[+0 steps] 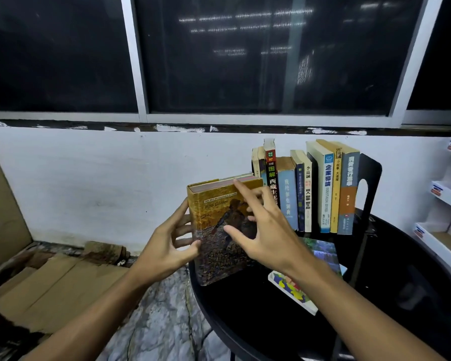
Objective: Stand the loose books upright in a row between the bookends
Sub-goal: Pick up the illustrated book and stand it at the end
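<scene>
A thick orange-brown book [214, 204] stands upright near the left edge of the round black table [401, 295]. My left hand [172, 243] grips its spine side, thumb on the cover. Fingers spread, my right hand [261, 227] rests on its front cover, and the index finger touches the top edge. Behind and to the right, a row of several books [307, 188] stands upright against a black bookend [367, 183]. The left bookend is mostly hidden behind the row. Two loose books lie flat: a green-blue one [323, 254] and a colourful one [292, 293], partly under my right forearm.
A white wall with dark windows [219, 61] rises behind the table. Flattened cardboard [52, 287] lies on the stone floor at the left. White shelves [448, 204] stand at the right edge.
</scene>
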Demonstrator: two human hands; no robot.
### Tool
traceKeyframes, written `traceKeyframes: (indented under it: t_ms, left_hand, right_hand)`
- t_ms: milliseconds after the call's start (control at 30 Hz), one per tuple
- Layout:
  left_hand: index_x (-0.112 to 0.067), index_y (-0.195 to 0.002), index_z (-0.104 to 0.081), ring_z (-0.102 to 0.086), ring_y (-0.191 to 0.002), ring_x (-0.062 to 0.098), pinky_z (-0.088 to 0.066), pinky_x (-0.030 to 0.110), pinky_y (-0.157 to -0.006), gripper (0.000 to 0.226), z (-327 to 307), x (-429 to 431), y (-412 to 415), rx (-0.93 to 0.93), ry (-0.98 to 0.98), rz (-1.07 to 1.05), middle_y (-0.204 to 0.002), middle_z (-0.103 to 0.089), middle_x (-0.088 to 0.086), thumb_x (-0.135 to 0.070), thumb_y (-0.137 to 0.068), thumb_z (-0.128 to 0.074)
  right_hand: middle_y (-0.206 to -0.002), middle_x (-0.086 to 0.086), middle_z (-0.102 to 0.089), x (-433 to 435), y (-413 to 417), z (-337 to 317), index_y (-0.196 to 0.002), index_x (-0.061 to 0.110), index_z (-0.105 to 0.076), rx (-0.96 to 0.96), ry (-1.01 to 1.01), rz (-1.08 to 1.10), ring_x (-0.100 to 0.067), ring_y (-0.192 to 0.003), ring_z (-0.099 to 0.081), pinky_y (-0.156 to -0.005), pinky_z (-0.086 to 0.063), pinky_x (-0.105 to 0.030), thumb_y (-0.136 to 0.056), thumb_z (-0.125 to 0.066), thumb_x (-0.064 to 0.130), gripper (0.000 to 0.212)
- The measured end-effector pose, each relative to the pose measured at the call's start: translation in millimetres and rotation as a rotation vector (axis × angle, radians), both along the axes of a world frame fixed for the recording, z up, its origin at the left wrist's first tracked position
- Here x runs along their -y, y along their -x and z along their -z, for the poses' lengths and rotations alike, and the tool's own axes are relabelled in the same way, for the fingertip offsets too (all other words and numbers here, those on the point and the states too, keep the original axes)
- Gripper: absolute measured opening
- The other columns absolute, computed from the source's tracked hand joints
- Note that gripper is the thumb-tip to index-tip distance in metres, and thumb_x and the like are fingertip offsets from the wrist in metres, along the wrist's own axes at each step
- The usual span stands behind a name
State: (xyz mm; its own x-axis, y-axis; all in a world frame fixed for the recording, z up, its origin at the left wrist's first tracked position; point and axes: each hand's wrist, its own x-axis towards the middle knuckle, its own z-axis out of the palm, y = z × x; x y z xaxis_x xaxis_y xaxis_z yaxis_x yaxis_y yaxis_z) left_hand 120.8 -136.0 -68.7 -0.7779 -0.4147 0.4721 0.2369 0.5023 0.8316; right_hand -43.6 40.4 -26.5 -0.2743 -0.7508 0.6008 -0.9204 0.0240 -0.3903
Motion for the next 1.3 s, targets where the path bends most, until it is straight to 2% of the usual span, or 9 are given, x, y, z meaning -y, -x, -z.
traceKeyframes:
  t_ms: [233,400,533,733,833,933,1067,1233,1300]
  left_hand:
    - [-0.037,-0.155,-0.032,-0.058,-0.129,0.021,-0.057,0.040,-0.097,0.084,-1,-18,-6,0.003,0.041,0.065,-0.139,-0.061,-0.004,0.003,-0.091,-0.069]
    - [-0.049,-0.147,-0.043,-0.061,-0.125,0.021,-0.061,0.039,-0.090,0.084,-3,-38,4,-0.022,0.041,0.069,-0.136,-0.061,-0.005,-0.009,-0.083,-0.079]
    - [-0.032,-0.152,-0.041,-0.063,-0.119,0.020,-0.064,0.040,-0.079,0.092,-1,-52,22,-0.038,0.066,0.044,-0.134,-0.057,-0.005,-0.009,-0.076,-0.087]
    - [-0.046,-0.154,-0.033,-0.048,-0.134,0.005,-0.062,0.034,-0.084,0.098,5,-76,46,-0.055,0.095,-0.017,-0.147,-0.044,-0.016,-0.030,-0.075,-0.089]
    - [-0.051,-0.153,-0.029,-0.039,-0.139,-0.004,-0.058,0.026,-0.090,0.099,9,-88,55,-0.078,0.056,-0.048,-0.150,-0.040,-0.026,-0.034,-0.076,-0.088]
    - [-0.056,-0.153,-0.021,-0.033,-0.142,-0.007,-0.054,0.027,-0.100,0.102,15,-95,59,-0.050,0.034,-0.062,-0.153,-0.034,-0.032,-0.038,-0.077,-0.087]
    - [-0.047,-0.158,-0.014,-0.028,-0.146,-0.007,-0.045,0.041,-0.113,0.109,21,-98,61,-0.029,0.088,-0.073,-0.160,-0.027,-0.029,-0.040,-0.078,-0.087]
    - [-0.037,-0.159,-0.017,-0.023,-0.144,-0.014,-0.027,0.010,-0.115,0.105,16,-99,60,-0.035,0.136,-0.101,-0.160,-0.026,-0.027,-0.034,-0.080,-0.086]
    - [-0.038,-0.158,-0.019,-0.021,-0.146,-0.012,-0.026,0.008,-0.115,0.103,14,-98,60,-0.040,0.142,-0.080,-0.161,-0.025,-0.027,-0.033,-0.081,-0.085]
  right_hand:
    - [-0.127,0.016,-0.026,-17,-9,-13,-0.149,0.058,-0.015,0.173,-0.050,-0.042,-0.010,-0.124,-0.044,-0.104,-0.050,-0.042,-0.076,-0.068,0.071,0.091]
    - [-0.138,0.015,-0.027,-30,-5,-19,-0.149,0.060,-0.017,0.238,-0.087,-0.068,-0.008,-0.133,-0.040,-0.104,-0.051,-0.040,-0.075,-0.069,0.069,0.091]
    - [-0.149,0.018,-0.025,-38,0,-27,-0.152,0.055,-0.011,0.202,-0.127,-0.041,0.005,-0.131,-0.029,-0.100,-0.036,-0.022,-0.077,-0.071,0.064,0.096]
    - [-0.159,0.020,-0.028,-42,9,-34,-0.151,0.053,-0.015,0.188,-0.133,-0.002,0.000,-0.141,-0.029,-0.110,-0.027,-0.028,-0.076,-0.070,0.069,0.095]
    - [-0.137,0.012,-0.058,-44,11,-37,-0.144,0.051,-0.029,0.218,-0.111,0.055,-0.002,-0.123,-0.055,-0.105,-0.040,-0.028,-0.076,-0.073,0.066,0.082]
    - [-0.112,0.015,-0.066,-46,5,-39,-0.138,0.043,-0.042,0.206,-0.048,0.108,0.009,-0.092,-0.063,-0.080,-0.050,-0.008,-0.081,-0.076,0.054,0.067]
    - [-0.106,0.010,-0.070,-43,-9,-36,-0.137,0.034,-0.052,0.169,0.061,0.109,0.000,-0.080,-0.068,-0.074,-0.059,-0.025,-0.086,-0.074,0.037,0.056]
    - [-0.091,0.007,-0.075,-38,-15,-33,-0.142,0.028,-0.055,0.174,0.127,0.131,-0.003,-0.069,-0.069,-0.072,-0.060,-0.024,-0.087,-0.072,0.027,0.057]
    - [-0.092,0.006,-0.075,-39,-15,-35,-0.142,0.029,-0.056,0.180,0.152,0.137,-0.005,-0.072,-0.071,-0.073,-0.060,-0.023,-0.087,-0.072,0.026,0.057]
